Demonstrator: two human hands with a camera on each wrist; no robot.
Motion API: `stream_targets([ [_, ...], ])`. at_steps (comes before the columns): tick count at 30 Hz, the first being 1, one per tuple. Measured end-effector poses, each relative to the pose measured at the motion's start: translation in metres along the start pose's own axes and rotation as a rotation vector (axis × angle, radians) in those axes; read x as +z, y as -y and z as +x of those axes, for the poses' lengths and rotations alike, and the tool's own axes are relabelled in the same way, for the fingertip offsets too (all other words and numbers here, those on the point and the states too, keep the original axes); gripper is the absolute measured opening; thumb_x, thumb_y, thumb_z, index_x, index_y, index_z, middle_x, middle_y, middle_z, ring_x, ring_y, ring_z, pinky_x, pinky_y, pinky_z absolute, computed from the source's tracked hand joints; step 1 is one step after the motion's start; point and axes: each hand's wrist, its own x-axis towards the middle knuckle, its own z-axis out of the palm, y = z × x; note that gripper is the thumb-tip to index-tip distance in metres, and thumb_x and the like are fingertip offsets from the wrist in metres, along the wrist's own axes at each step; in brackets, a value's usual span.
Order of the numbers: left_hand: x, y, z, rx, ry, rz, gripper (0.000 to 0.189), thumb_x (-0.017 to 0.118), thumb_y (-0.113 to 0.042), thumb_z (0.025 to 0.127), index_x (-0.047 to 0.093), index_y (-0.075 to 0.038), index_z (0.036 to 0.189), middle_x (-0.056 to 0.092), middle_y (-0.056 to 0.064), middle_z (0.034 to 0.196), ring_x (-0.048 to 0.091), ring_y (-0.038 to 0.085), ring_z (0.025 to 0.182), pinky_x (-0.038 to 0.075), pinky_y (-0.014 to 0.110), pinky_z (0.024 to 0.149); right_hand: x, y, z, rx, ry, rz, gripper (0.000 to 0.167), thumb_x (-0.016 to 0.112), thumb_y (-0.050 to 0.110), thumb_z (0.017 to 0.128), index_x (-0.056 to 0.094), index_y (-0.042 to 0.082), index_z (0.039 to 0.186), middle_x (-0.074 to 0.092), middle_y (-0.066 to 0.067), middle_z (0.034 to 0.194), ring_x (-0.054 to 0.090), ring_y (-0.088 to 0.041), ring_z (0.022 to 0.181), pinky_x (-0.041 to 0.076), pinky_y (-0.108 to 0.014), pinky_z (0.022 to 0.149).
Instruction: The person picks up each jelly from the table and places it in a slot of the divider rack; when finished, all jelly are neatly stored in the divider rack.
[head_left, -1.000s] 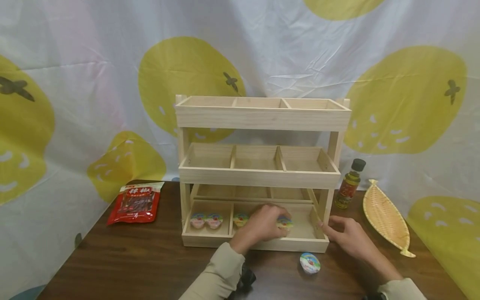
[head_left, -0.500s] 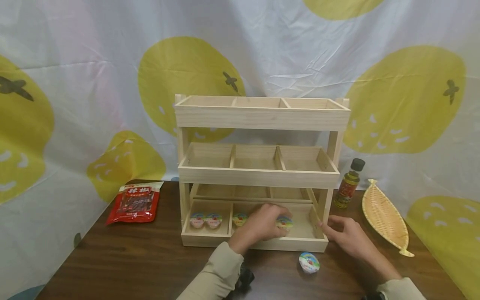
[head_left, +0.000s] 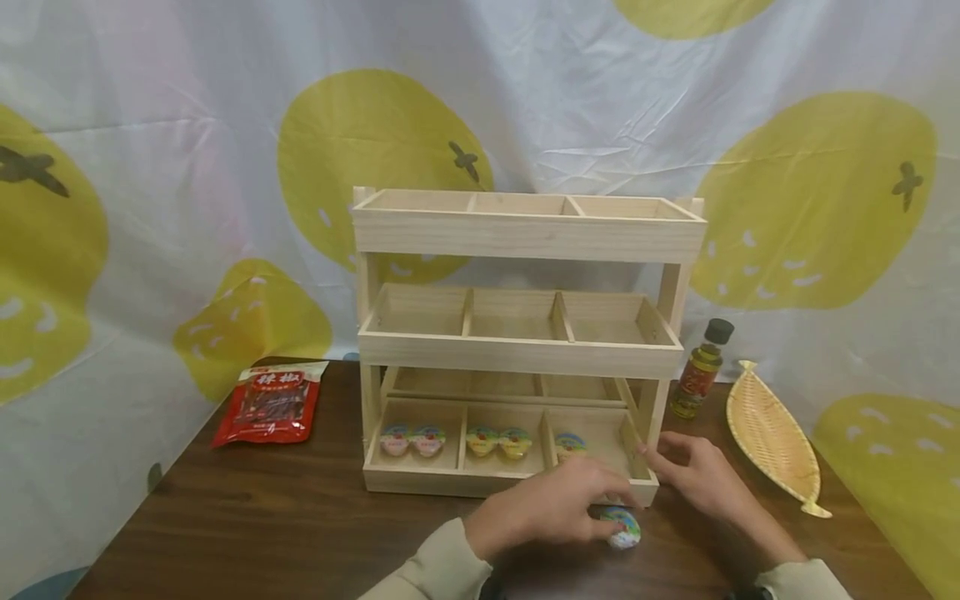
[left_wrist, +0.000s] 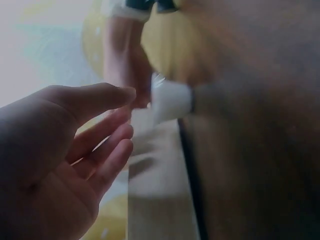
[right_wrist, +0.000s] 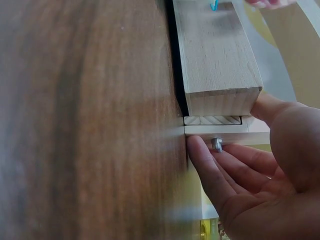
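Observation:
A small jelly cup with a blue, green and white printed lid stands on the table before the wooden rack. My left hand reaches over it, thumb and fingers apart. In the left wrist view the white cup lies just beyond those fingertips, with a gap between. At the rack's lower right corner my right hand grips the frame, its fingers against the outer side by a metal bolt. The bottom tray holds two pink-lidded cups, two yellow-lidded cups and one cup in the right compartment.
A red packet of dried chillies lies left of the rack. To the right stand a dark-capped bottle and a leaf-shaped wicker basket. A fruit-patterned cloth hangs behind the wooden table.
My left hand has left the bottom tray and come forward and right to the cup on the table, uncovering the cups in the middle compartment. My right hand stays at the rack's corner.

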Motion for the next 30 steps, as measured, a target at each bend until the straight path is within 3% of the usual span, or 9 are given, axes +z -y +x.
stream_targets([
  [3,0.006,-0.006,-0.001,0.013,0.044,0.052,0.032,0.078,-0.027,0.100,0.075,-0.022,0.131,0.075,-0.011,0.128,0.064,-0.004,0.117,0.044,0.008,0.105,-0.001,0.000,-0.001,0.000,-0.004,-0.012,0.038,0.068,0.046,0.107,0.080,0.014,0.124,0.083,-0.004,0.116,0.072,-0.016,0.106,0.057,-0.026,0.083],
  [6,0.010,-0.010,-0.001,-0.012,0.081,0.084,0.036,0.077,-0.031,0.101,0.073,-0.025,0.137,0.071,-0.012,0.139,0.060,-0.001,0.130,0.043,0.010,0.111,-0.001,0.000,-0.001,0.007,-0.007,-0.015,0.039,0.068,0.047,0.106,0.080,0.014,0.124,0.082,-0.005,0.117,0.072,-0.018,0.110,0.057,-0.027,0.083],
  [10,0.012,-0.013,-0.001,-0.035,0.113,0.088,0.041,0.077,-0.034,0.102,0.070,-0.025,0.141,0.067,-0.012,0.147,0.057,0.001,0.139,0.043,0.012,0.115,-0.001,0.000,0.000,0.008,-0.004,-0.012,0.036,0.068,0.045,0.106,0.080,0.015,0.121,0.082,-0.003,0.113,0.071,-0.015,0.103,0.056,-0.026,0.081],
  [16,0.014,-0.012,-0.001,-0.021,0.107,0.085,0.046,0.081,-0.038,0.097,0.071,-0.023,0.139,0.071,-0.012,0.141,0.062,-0.001,0.127,0.046,0.009,0.107,-0.001,0.001,0.001,0.001,-0.009,-0.023,0.035,0.069,0.044,0.106,0.080,0.014,0.119,0.082,-0.001,0.109,0.068,-0.012,0.097,0.055,-0.025,0.080],
  [23,0.019,-0.010,-0.001,-0.039,0.086,0.011,0.044,0.082,-0.036,0.096,0.074,-0.016,0.134,0.077,-0.007,0.130,0.065,-0.009,0.106,0.045,0.000,0.089,0.000,0.001,0.000,0.010,-0.006,-0.018,0.038,0.068,0.046,0.106,0.080,0.013,0.122,0.082,-0.004,0.112,0.070,-0.016,0.101,0.056,-0.027,0.081],
  [30,0.018,-0.007,0.001,-0.009,0.042,-0.005,0.045,0.082,-0.036,0.097,0.074,-0.012,0.134,0.079,-0.005,0.125,0.066,-0.010,0.103,0.046,-0.001,0.089,0.001,0.001,-0.001,0.019,0.003,0.004,0.037,0.068,0.046,0.107,0.079,0.014,0.121,0.083,-0.002,0.111,0.070,-0.011,0.098,0.056,-0.025,0.081],
])
